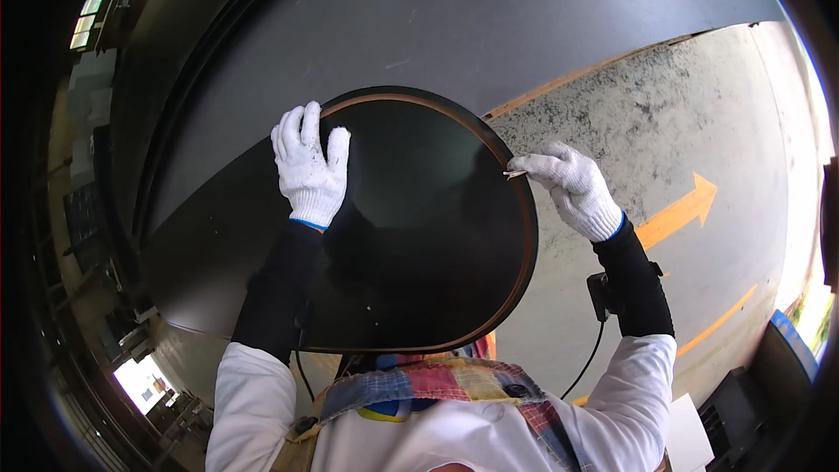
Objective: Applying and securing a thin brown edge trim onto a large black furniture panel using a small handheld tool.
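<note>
A dark, glossy panel (419, 236) with a rounded end lies in front of me. A brown line (384, 98) follows its curve just inside the black rim. My left hand (310, 162), in a white knit glove, rests on the panel near its far left edge with fingers spread and nothing in them. At the right rim, my gloved right hand (568, 182) has its fingers pinched on a small thin pale piece (514, 174). The tip of that piece is at the panel's edge; its exact kind is too small to make out.
Beyond the panel spreads a large grey sheet surface (524, 17). To the right is a scuffed grey floor (594, 87) with a yellow arrow (677, 212). A black cable (591, 358) hangs from a small box (599, 295) at my right forearm. Dark equipment (734, 411) stands at lower right.
</note>
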The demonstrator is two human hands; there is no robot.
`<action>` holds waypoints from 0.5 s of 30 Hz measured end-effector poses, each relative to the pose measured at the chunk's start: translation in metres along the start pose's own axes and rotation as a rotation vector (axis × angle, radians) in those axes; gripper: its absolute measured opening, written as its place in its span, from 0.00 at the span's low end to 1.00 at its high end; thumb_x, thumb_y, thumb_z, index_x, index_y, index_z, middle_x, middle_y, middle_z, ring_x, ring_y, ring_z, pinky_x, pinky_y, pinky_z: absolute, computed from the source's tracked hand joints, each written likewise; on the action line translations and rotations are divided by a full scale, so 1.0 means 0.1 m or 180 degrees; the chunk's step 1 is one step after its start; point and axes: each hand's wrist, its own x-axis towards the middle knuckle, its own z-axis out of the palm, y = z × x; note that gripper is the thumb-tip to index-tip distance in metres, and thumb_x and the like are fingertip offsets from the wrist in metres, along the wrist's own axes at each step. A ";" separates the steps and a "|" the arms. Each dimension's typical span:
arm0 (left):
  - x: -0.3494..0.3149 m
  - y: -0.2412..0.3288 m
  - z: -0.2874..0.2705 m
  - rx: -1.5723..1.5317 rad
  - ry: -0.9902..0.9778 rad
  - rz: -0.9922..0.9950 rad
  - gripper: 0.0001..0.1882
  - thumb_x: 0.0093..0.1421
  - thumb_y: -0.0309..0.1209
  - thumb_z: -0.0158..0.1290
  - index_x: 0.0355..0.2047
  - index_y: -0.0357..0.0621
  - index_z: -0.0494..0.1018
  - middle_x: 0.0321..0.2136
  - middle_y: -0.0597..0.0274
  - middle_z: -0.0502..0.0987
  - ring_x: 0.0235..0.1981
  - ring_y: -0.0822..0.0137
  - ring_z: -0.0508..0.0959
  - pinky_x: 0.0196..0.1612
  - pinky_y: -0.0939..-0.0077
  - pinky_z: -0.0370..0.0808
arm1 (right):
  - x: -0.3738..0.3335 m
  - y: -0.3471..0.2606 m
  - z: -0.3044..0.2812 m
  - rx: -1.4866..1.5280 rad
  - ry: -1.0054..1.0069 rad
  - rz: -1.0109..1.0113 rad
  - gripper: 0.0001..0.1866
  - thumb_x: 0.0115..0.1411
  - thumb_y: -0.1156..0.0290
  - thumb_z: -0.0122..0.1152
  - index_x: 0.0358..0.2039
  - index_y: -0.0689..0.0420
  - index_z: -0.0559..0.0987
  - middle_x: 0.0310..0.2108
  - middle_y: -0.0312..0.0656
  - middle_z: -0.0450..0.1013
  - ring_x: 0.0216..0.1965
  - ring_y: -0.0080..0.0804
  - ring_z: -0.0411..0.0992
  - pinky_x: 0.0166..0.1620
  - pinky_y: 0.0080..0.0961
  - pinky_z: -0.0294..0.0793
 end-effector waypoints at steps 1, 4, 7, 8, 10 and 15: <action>0.00 -0.01 0.00 -0.0052 0.0001 0.0022 0.26 0.63 0.40 0.55 0.59 0.45 0.68 0.53 0.54 0.69 0.55 0.52 0.69 0.56 0.58 0.69 | 0.00 0.07 0.01 0.0004 -0.0005 -0.0004 0.33 0.45 0.99 0.42 0.45 0.55 0.81 0.38 0.44 0.76 0.42 0.39 0.77 0.46 0.26 0.79; 0.00 -0.01 0.01 -0.0080 0.0004 0.0014 0.26 0.62 0.41 0.55 0.57 0.44 0.68 0.52 0.51 0.67 0.55 0.47 0.68 0.56 0.53 0.69 | 0.30 0.02 0.10 -0.0249 0.0377 -0.0293 0.26 0.51 0.96 0.49 0.45 0.55 0.80 0.38 0.44 0.76 0.40 0.40 0.77 0.44 0.27 0.79; 0.02 0.02 0.03 -0.0185 0.0026 0.0054 0.26 0.61 0.40 0.56 0.57 0.43 0.68 0.51 0.51 0.68 0.53 0.47 0.68 0.55 0.54 0.69 | 0.46 0.19 0.10 -0.0369 0.0338 -0.0438 0.24 0.53 0.94 0.50 0.45 0.55 0.80 0.39 0.44 0.76 0.40 0.40 0.77 0.44 0.27 0.79; 0.01 -0.01 0.03 -0.0174 0.0012 0.0062 0.26 0.61 0.40 0.56 0.57 0.43 0.68 0.51 0.51 0.68 0.53 0.47 0.68 0.55 0.54 0.69 | 0.42 0.20 0.16 0.0418 0.0529 -0.0492 0.26 0.50 0.95 0.51 0.45 0.55 0.80 0.37 0.44 0.77 0.40 0.39 0.77 0.43 0.27 0.79; 0.00 -0.03 0.01 -0.0192 0.0049 0.0055 0.26 0.61 0.39 0.56 0.57 0.43 0.68 0.51 0.51 0.68 0.53 0.48 0.69 0.54 0.54 0.70 | 0.15 0.14 0.17 0.0445 0.0489 -0.0322 0.27 0.49 0.96 0.51 0.44 0.55 0.81 0.36 0.43 0.77 0.40 0.38 0.77 0.42 0.27 0.79; 0.00 0.00 0.01 -0.0095 0.0006 0.0062 0.25 0.62 0.38 0.56 0.57 0.43 0.67 0.51 0.51 0.68 0.53 0.47 0.69 0.54 0.54 0.70 | -0.18 0.05 0.06 -0.1193 0.0177 -0.0345 0.28 0.44 0.90 0.54 0.44 0.50 0.80 0.33 0.39 0.77 0.35 0.42 0.75 0.42 0.37 0.76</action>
